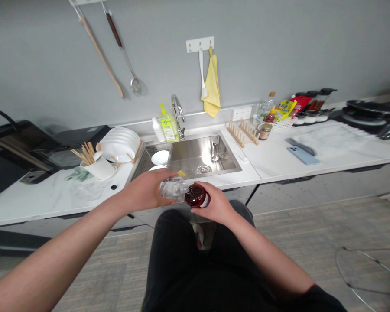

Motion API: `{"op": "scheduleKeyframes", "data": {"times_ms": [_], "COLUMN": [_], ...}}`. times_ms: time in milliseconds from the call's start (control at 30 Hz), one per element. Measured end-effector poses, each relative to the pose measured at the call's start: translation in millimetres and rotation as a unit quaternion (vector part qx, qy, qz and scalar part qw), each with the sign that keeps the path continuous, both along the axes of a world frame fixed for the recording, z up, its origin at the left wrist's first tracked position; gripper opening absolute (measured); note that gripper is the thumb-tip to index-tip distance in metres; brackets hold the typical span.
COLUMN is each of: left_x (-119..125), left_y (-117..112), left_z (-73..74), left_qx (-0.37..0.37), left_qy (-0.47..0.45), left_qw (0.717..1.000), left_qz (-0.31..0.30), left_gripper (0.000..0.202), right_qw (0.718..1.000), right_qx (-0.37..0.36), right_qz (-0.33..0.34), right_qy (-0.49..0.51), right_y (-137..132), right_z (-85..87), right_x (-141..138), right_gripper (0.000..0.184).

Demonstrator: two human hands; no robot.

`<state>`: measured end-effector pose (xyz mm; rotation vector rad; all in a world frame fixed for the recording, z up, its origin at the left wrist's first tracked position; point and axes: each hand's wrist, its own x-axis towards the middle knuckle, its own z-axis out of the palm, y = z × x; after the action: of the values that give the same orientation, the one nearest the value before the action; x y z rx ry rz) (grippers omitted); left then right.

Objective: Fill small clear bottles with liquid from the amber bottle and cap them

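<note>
Item: left hand [143, 190], fingers closed around a clear faceted bottle [173, 189] held on its side. Item: right hand [214, 203], clamped on a dark red bottle [195, 196] bearing a white label [205, 200]. The bottles were held end to end, touching or nearly so, just off the edge of a white counter [266, 164], before a stainless steel sink [190, 154]. Judged risk: a slipping grip on either smooth bottle could have dropped it against the counter edge or onto the carpeted floor [289, 229].
</note>
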<state>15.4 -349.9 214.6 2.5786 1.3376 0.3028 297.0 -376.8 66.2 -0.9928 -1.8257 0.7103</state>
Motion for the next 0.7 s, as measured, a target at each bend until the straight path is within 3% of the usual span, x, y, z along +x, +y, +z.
{"op": "scheduleKeyframes", "data": {"times_ms": [700], "left_x": [-1.6], "left_y": [-7.8], "left_z": [7.5], "left_qx": [0.012], "left_qy": [0.026], "left_qw": [1.0], "left_qz": [-0.012], "left_gripper": [0.083], "right_qw": [1.0], "right_qx": [0.0], "right_qz": [0.007], "right_qy": [0.007], "right_y": [-4.2], "right_z": [-1.1], "right_x": [-1.9], "right_gripper": [0.093]}}
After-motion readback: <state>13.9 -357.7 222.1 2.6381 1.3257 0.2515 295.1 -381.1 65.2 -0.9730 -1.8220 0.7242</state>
